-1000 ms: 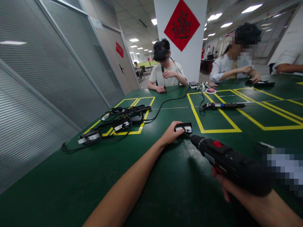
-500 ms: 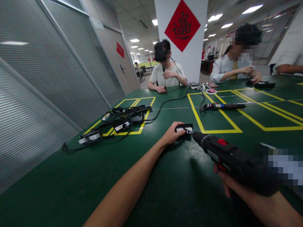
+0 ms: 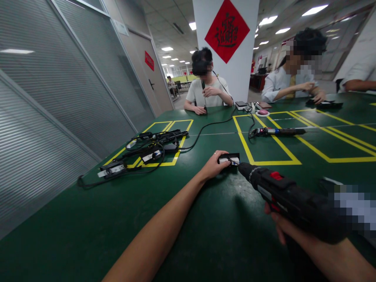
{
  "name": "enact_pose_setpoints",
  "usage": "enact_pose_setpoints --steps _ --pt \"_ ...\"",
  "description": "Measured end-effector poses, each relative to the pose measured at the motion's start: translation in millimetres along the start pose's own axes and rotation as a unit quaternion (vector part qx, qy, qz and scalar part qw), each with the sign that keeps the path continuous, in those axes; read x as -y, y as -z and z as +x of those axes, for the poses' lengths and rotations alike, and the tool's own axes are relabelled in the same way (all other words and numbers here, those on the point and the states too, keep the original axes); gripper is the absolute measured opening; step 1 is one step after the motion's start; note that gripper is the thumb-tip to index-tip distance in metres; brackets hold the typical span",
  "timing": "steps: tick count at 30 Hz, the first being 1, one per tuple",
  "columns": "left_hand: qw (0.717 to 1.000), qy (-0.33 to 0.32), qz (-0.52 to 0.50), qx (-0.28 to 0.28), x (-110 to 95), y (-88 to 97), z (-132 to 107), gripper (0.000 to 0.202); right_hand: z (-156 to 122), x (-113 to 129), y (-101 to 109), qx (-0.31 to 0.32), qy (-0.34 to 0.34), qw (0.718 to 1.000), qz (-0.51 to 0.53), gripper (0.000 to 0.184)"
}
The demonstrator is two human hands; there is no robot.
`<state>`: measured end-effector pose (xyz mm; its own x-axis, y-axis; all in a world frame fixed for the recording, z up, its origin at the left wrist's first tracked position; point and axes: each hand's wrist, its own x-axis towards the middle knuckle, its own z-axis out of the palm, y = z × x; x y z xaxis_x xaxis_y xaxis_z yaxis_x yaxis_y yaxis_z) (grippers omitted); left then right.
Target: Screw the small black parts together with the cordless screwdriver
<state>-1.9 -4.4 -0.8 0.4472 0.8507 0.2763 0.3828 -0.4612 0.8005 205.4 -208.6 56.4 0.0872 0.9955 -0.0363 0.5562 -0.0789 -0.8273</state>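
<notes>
On the green tabletop, my left hand [image 3: 216,165] grips the left end of a small black casing with a white inner part [image 3: 234,158]. Its thumb lies along the near side, and the casing's left end is hidden by the fingers. My right hand [image 3: 283,225] is wrapped around the handle of a black and red cordless drill [image 3: 289,199]. The drill points left and away from me, its chuck close to the casing's right end. A thin bit seems to reach the casing; whether it touches a screw is too small to tell.
Black devices with tangled cables [image 3: 152,150] lie at the left inside yellow tape outlines [image 3: 276,162]. A slim tool-like device [image 3: 279,132] rests beyond the drill. Across the table sit a person in a headset [image 3: 208,88] and another in a white shirt [image 3: 289,84]. A blurred-out object [image 3: 355,207] lies at right.
Almost nothing differs. The drill and both hands hold the same place at the casing, with only a slight shift of the whole view.
</notes>
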Motion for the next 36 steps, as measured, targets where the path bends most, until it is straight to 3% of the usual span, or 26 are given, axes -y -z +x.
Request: enact_pose_setpoints --steps 7,12,15,18,26,36 --pt "1.0 -0.004 -0.002 -0.002 2.7 -1.3 -0.3 0.044 -1.6 14.9 12.2 0.039 -0.019 0.999 -0.019 0.03" --pt "1.0 -0.001 -0.009 0.003 1.1 -2.0 0.5 0.046 -7.0 19.8 14.6 0.021 -0.031 0.999 -0.011 0.031" --pt "1.0 0.001 -0.006 0.005 -0.6 -1.9 0.3 0.046 -11.2 20.5 16.5 0.014 -0.049 0.998 -0.046 0.043" --pt "1.0 0.007 -0.01 0.009 -2.0 -1.5 -0.1 0.047 -11.1 14.8 16.0 0.018 -0.05 0.997 -0.061 0.046" --pt "1.0 0.001 -0.01 0.006 -0.7 -2.1 1.1 0.046 -0.4 -7.3 5.4 -0.001 0.017 1.0 -0.011 0.025" --pt "1.0 -0.005 -0.002 0.007 0.3 -1.5 0.5 0.05 0.9 -16.8 1.4 0.004 0.003 1.0 -0.023 0.033"
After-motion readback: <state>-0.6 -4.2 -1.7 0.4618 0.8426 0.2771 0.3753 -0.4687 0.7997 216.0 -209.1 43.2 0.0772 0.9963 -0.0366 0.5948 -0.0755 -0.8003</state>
